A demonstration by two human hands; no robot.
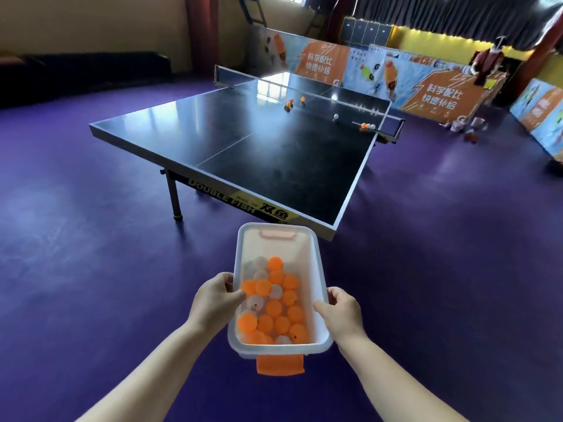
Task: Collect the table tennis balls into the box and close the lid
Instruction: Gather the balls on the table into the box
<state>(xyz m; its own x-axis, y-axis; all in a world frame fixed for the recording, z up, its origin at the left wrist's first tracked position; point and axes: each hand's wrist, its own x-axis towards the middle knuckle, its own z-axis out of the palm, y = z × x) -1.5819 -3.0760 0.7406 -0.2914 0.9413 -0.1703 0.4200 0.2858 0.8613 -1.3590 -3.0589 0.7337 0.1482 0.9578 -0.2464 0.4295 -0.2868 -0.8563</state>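
Both hands' grip, box [316, 269] between

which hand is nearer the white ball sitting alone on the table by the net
Right. The right hand grips the box's right rim, on the same side as the lone white ball; the left hand grips the left rim, slightly farther. Both are far short of the ball.

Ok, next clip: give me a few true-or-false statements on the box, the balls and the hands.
1. Both hands, left and right, hold the box. True.
2. The box holds only white balls. False: the balls in the box are mostly orange, with some white.
3. Loose balls lie near the net on the table. True.
4. The lid is on the box. False: the box is open, no lid in view.
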